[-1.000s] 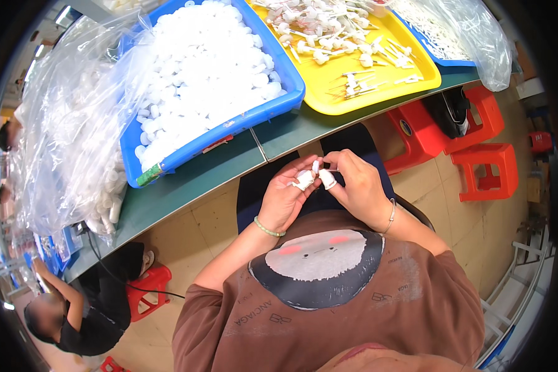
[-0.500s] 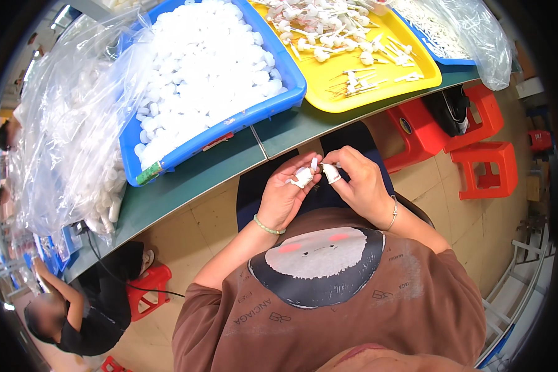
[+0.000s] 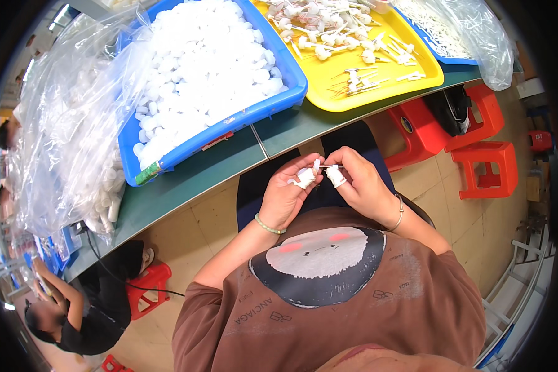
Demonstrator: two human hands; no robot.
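Above my lap, just off the table's edge, both hands work close together with white wraps on the thumbs. My left hand (image 3: 285, 195) is closed on a small white plastic piece (image 3: 317, 164), held upright at the fingertips. My right hand (image 3: 361, 186) pinches a thin pin-like rod (image 3: 330, 166) between thumb and forefinger. The rod points left to the white piece; whether its tip touches or enters it is too small to tell. Beyond my hands a yellow tray (image 3: 335, 102) holds several white parts with thin stems.
A blue tray (image 3: 229, 129) heaped with white plastic pieces stands on the green table (image 3: 186, 186). Clear bags (image 3: 68, 136) of white parts lie at its left, another blue tray (image 3: 459, 61) at far right. Red stools (image 3: 487, 170) stand right; a person (image 3: 93, 310) sits at lower left.
My right fingers have shifted slightly right, and the thin rod now shows between my hands. My left hand stays nearly in place. The person at lower left has moved an arm.
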